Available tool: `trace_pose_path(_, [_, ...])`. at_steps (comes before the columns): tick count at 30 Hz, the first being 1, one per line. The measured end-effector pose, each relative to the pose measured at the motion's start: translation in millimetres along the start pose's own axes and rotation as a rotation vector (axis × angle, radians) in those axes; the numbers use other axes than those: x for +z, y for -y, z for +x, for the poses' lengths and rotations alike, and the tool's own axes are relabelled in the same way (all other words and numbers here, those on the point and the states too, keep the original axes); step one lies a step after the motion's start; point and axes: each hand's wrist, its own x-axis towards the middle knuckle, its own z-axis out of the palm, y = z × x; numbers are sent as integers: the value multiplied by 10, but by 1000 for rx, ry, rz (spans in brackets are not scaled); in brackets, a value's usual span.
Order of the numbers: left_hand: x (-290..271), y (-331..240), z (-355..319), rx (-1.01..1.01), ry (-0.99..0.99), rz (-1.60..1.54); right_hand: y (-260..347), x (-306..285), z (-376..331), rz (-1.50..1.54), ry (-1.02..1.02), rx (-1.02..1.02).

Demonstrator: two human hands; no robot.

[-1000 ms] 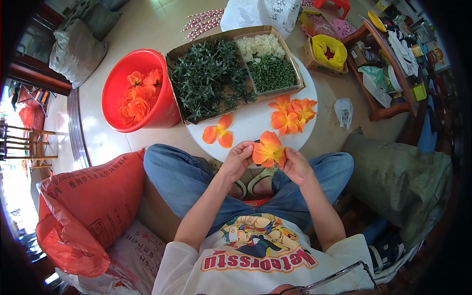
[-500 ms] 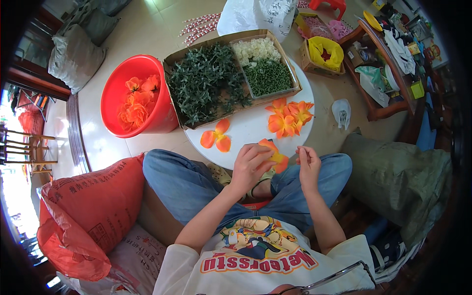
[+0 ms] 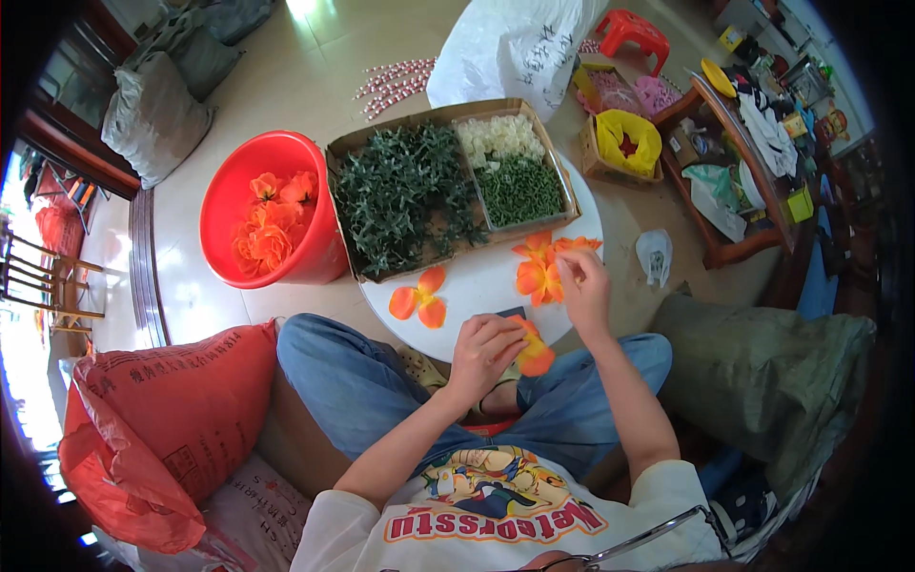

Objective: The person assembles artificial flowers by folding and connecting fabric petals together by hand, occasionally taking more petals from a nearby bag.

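Centre of frame: left hand (image 3: 486,348) grips an orange flower (image 3: 534,356) at the round white table's (image 3: 477,286) near edge. Right hand (image 3: 584,286) touches the petal pile (image 3: 541,267). Upper left: red bucket (image 3: 238,191) of flowers beside a cardboard tray (image 3: 438,186) of green leaves.

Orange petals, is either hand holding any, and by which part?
The left hand holds an orange petal piece by its inner edge. The right hand touches the petal pile on the white table; its grip cannot be told.
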Motion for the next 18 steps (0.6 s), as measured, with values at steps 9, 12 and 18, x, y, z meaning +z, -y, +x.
trace_pose_path(9, [25,7,-24,-2,-49,23,-469,835,1098,-268,142,-249])
trace_pose_path(12, [36,1,-26,-6,-53,17,-515,1009,1312,-288,124,-267])
trace_pose_path(18, [29,11,-23,-4,-64,-8,-531,1239,1647,-432,274,-106])
